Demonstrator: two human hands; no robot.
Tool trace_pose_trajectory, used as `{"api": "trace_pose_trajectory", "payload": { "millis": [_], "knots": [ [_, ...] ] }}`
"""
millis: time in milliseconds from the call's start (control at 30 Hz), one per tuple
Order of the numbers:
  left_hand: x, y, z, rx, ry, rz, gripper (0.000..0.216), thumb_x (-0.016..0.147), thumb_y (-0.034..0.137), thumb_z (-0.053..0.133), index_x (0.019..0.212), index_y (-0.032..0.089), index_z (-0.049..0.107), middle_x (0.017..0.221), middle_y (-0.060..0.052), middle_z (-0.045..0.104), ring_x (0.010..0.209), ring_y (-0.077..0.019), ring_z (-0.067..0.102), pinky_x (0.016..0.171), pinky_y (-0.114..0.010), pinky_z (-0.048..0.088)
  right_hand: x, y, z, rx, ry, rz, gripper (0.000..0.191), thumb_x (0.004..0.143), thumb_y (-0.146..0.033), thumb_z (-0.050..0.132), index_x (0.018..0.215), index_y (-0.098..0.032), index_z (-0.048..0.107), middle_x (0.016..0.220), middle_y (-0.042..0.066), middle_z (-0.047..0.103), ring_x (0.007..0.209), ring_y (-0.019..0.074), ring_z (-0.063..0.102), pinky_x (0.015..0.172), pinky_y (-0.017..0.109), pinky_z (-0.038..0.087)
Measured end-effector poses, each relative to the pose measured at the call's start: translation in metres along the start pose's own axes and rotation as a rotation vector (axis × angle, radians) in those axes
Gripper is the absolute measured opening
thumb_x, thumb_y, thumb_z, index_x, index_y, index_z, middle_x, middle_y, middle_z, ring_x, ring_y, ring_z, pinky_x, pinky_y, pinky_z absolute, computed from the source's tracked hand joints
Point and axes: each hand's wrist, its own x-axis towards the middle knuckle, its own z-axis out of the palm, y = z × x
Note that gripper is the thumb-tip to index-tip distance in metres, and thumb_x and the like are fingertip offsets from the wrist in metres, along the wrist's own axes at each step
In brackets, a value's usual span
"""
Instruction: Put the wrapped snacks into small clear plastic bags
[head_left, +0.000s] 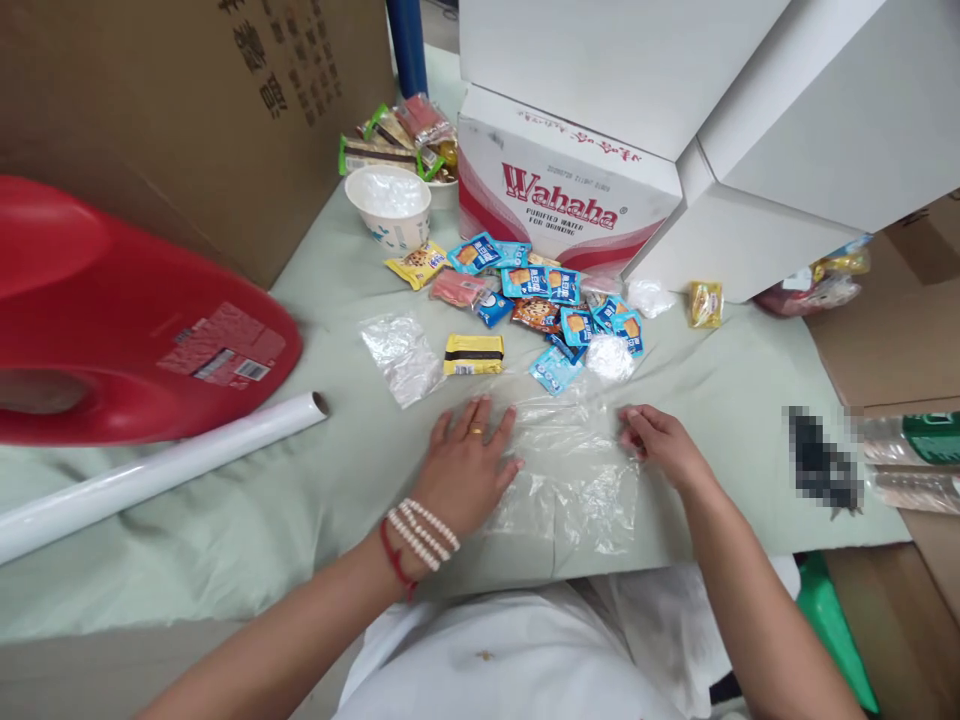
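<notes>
A clear plastic bag (pixel 555 480) lies spread flat on the light green cloth in front of me. My left hand (pixel 465 465) rests with its fingers spread over the bag's left side. At the bag's right edge, my right hand (pixel 660 440) has its thumb and fingers pinched together on the thin plastic. Just beyond the bag are a yellow snack packet (pixel 474 355), a folded clear bag (pixel 403 358) and a crumpled clear wrapper (pixel 609 357). Farther back is a loose heap of small blue snack packets (pixel 529 283).
A paper cup (pixel 390 210) holding clear plastic stands before a bowl of snacks (pixel 420 130). Behind the heap is a Wahaha carton (pixel 562 190). A red jug (pixel 142 310) and a white roll (pixel 165 475) occupy the left. One yellow packet (pixel 705 303) lies at right.
</notes>
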Motion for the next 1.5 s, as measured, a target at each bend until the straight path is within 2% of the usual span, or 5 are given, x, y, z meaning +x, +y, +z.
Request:
{"api": "trace_pose_trajectory", "payload": {
  "millis": [200, 367, 1100, 1367, 1500],
  "knots": [
    [-0.005, -0.007, -0.025, -0.036, 0.285, 0.149, 0.027, 0.103, 0.029, 0.053, 0.102, 0.017, 0.077, 0.125, -0.011, 0.076, 0.13, -0.0309, 0.062, 0.108, -0.051, 0.045, 0.037, -0.069, 0.0, -0.61, 0.227, -0.596, 0.032, 0.098, -0.041, 0.05, 0.102, -0.021, 0.075, 0.099, 0.011, 0.075, 0.091, 0.0276, 0.066, 0.082, 0.037, 0.049],
    [0.012, -0.009, 0.002, -0.039, 0.094, 0.12, 0.038, 0.104, 0.035, 0.051, 0.133, 0.017, 0.068, 0.148, -0.013, 0.063, 0.145, -0.0315, 0.05, 0.122, -0.059, 0.032, 0.092, -0.135, 0.075, -0.945, 0.101, -0.94, 0.041, 0.095, -0.029, 0.06, 0.134, -0.018, 0.067, 0.135, 0.018, 0.064, 0.128, 0.0379, 0.047, 0.104, 0.051, 0.041],
    [-0.006, -0.01, 0.017, -0.08, -0.002, 0.059, 0.056, 0.106, 0.049, 0.039, 0.159, 0.03, 0.042, 0.169, -0.011, 0.037, 0.156, -0.0324, 0.036, 0.124, -0.076, 0.008, 0.104, -0.154, 0.079, -0.731, 0.173, -0.847, 0.044, 0.105, -0.028, 0.039, 0.137, -0.009, 0.063, 0.13, 0.022, 0.065, 0.122, 0.0379, 0.053, 0.106, 0.056, 0.04],
    [0.0, -0.014, 0.018, -0.13, 0.027, 0.027, 0.054, 0.107, 0.031, 0.034, 0.16, 0.023, 0.042, 0.169, -0.013, 0.036, 0.156, -0.0304, 0.036, 0.126, -0.073, 0.011, -0.013, -0.125, 0.042, -0.325, -0.938, -0.72, 0.042, 0.106, -0.049, 0.045, 0.123, -0.024, 0.074, 0.106, 0.005, 0.075, 0.095, 0.0223, 0.07, 0.087, 0.034, 0.056],
    [0.0, -0.016, 0.017, -0.11, 0.029, 0.003, 0.053, 0.108, 0.031, 0.034, 0.159, 0.024, 0.042, 0.17, -0.013, 0.033, 0.156, -0.0316, 0.035, 0.125, -0.073, 0.014, -0.024, -0.087, 0.067, -0.671, -0.666, -0.76, 0.033, 0.106, -0.038, 0.05, 0.124, -0.022, 0.073, 0.11, 0.011, 0.072, 0.101, 0.0239, 0.065, 0.087, 0.034, 0.052]
  ]
}}
